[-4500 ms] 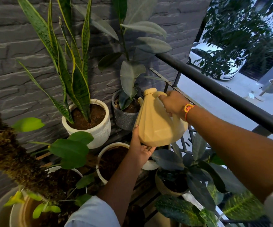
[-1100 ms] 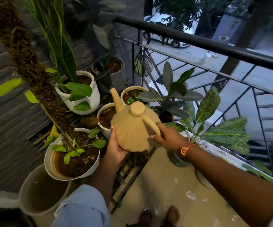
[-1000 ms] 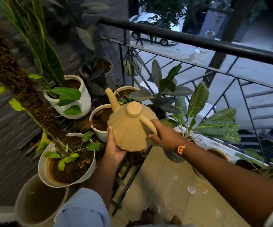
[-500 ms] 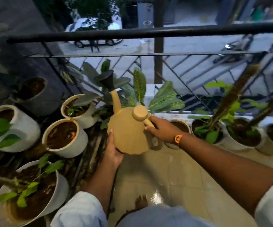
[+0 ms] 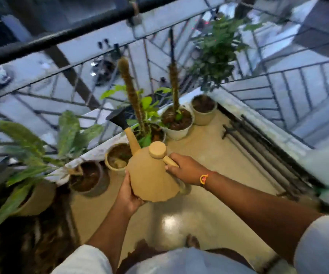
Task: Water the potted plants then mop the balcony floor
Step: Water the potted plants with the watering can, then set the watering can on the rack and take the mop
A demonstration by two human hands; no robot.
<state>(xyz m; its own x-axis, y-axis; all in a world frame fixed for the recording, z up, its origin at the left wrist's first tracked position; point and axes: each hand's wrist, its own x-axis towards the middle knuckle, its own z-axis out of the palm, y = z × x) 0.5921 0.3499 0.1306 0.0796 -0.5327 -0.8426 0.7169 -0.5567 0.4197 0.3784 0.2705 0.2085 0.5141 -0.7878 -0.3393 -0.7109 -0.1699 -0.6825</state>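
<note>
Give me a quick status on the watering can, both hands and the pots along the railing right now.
Watering can: held upright, cap on, spout aimed toward the railing, not pouring.
Left hand: cupped under the can's base.
Right hand: closed on the handle.
White pot: upright, dark soil, pole standing in it.
Small beige pot: upright on the floor below the spout.
Floor: glossy, reflecting light.

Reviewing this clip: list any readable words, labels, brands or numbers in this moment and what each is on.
None can be read.
The watering can, held by the left hand and the right hand, shows no label.
The pots are plain.
The street beyond the railing is too blurred to show any text.
</note>
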